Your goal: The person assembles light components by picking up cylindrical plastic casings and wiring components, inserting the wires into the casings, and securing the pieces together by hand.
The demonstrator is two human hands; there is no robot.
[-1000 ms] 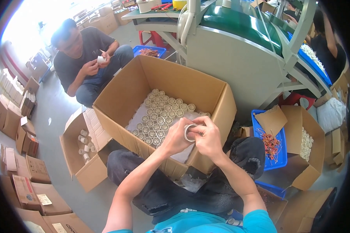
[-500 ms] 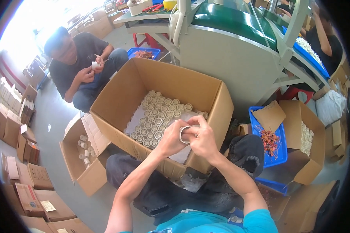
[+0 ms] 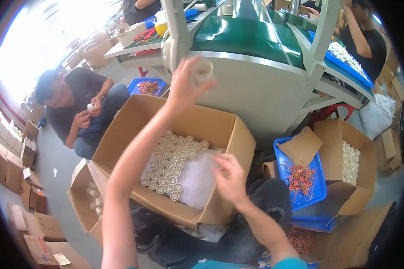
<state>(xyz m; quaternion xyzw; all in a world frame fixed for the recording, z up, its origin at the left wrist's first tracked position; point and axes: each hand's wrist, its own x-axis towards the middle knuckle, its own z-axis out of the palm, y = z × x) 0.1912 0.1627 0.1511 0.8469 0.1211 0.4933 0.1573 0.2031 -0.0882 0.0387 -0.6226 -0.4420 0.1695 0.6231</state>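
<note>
My left hand (image 3: 184,87) is raised beyond the far side of a large cardboard box (image 3: 116,123), in front of the machine. It grips a short white plastic cylinder (image 3: 201,71), slightly blurred, with its open end showing. Over the right side of the box, my right hand (image 3: 231,179) is held with loosely bent fingers apart and nothing visible between them. Rows of similar white round pieces (image 3: 169,165) stand inside the box on a pale sheet (image 3: 197,172), bare toward its near right.
A machine with a green conveyor belt (image 3: 247,38) stands ahead. At right are a blue tray (image 3: 316,193) of red wired parts and a carton (image 3: 363,175) of small white pieces. Another carton (image 3: 78,201) sits at left, near a crouching co-worker (image 3: 76,103) handling a white piece.
My hands have parted. The left has gone up and forward with the white cylinder; the right has let go of it and moved slightly down. The view has tilted toward the conveyor.
</note>
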